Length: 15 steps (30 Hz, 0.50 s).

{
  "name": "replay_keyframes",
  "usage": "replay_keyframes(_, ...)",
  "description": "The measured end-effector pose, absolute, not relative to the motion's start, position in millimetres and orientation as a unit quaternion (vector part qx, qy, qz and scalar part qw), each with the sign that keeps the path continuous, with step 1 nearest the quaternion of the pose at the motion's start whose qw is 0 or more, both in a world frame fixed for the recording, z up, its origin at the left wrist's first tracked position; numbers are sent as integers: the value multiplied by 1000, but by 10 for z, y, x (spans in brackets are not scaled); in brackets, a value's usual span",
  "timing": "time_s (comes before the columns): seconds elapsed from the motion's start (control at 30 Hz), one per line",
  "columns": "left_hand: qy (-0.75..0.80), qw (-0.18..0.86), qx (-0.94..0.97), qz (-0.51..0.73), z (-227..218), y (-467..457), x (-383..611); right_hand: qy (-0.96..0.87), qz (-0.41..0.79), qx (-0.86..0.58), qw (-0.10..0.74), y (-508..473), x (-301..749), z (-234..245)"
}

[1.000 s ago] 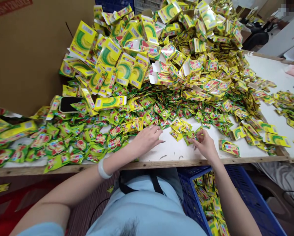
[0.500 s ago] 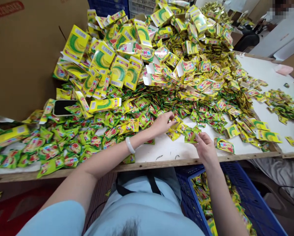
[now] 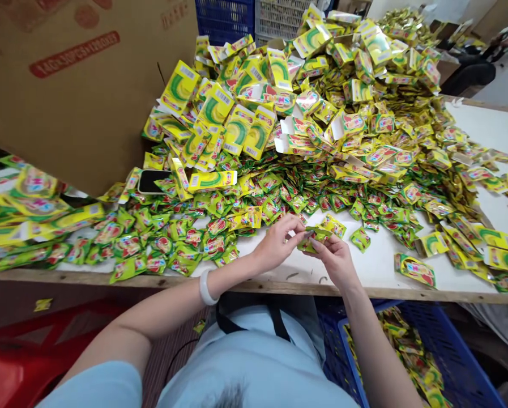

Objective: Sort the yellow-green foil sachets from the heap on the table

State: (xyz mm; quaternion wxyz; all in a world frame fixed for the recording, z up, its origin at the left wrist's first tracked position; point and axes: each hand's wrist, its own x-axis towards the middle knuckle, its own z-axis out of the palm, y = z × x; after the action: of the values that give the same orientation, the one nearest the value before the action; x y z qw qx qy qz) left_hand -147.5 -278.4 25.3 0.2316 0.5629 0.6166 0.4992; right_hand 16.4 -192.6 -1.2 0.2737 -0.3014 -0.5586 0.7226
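Near the table's front edge, my left hand (image 3: 277, 243) and my right hand (image 3: 337, 259) are close together. Between them is a small bunch of green candy packets (image 3: 315, 241), pinched by the fingertips of both. How many packets are in the bunch I cannot tell, since fingers cover part of it. Just behind it lies a yellow-green packet (image 3: 333, 225), and a single green packet (image 3: 361, 239) rests to the right. Many loose green packets (image 3: 213, 245) spread leftward along the table.
Yellow candy boxes (image 3: 239, 129) are heaped at the back. A large cardboard carton (image 3: 88, 107) stands left, beside a phone (image 3: 152, 181). A flattened-looking box (image 3: 415, 271) lies right. Below the wooden edge are a blue crate (image 3: 453, 345) holding packets and a red stool (image 3: 7, 362).
The view has swung left, so the scene sits farther right. My right hand has moved left over the table, bringing its packets to my left hand, which now pinches them too.
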Motion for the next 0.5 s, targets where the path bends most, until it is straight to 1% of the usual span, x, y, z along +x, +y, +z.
replay_keyframes(0.1, 697, 71, 610, 371, 456, -2908, -1984, -632, 649, -315, 282, -1862, 244, -53)
replay_keyframes(0.17, 785, -48, 566, 247, 592, -3014, -2412, -665, 613, -324, 278, -1820, 311, -73)
replay_keyframes(0.23, 846, -106, 504, 139, 676, -3120, -2784, -670, 603, -332, 277, -1801, 359, -83)
replay_keyframes(0.3, 868, -118, 473, 98, 692, -3196, -3006, -657, 607, -340, 290, -1815, 367, -71)
replay_keyframes(0.33, 867, -119, 472, 109, 680, -3218, -3044, -647, 614, -341, 297, -1836, 357, -52)
replay_keyframes(0.4, 841, -107, 496, 187, 633, -3232, -2972, -624, 638, -330, 307, -1893, 325, 14)
replay_keyframes(0.47, 782, -56, 531, 320, 576, -3217, -2733, -597, 673, -305, 312, -1955, 298, 117)
replay_keyframes(0.5, 743, -5, 542, 392, 547, -3204, -2573, -585, 691, -289, 311, -1982, 291, 177)
